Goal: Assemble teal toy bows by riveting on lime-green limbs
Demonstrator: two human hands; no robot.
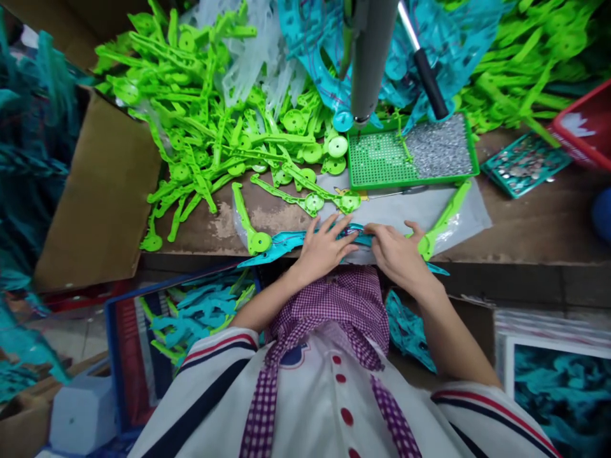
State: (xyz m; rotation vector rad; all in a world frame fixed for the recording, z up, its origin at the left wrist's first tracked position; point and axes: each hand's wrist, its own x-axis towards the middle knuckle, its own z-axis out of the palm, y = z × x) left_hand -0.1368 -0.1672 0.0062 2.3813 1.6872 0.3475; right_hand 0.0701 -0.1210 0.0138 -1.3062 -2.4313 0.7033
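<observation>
A long blue plastic part [286, 242] lies along the table's front edge, with a green plastic arm [245, 219] at its left end and another green arm [442, 222] at its right end. Thin dark wires show near its middle. My left hand [327, 248] rests across this part, palm down with fingers spread. Close beside it, my right hand [398, 254] has its fingers bent onto the part's middle, and one finger is raised toward the right green arm. What lies under the right fingertips is partly hidden.
Behind my hands stands a green tray [413, 184] of small metal pieces, beneath a grey tool [372, 63] hanging down. A black-handled rod [429, 83] leans there. Loose green arms [210, 114] are heaped left. A teal tray [525, 165] and red bin [585, 124] stand right.
</observation>
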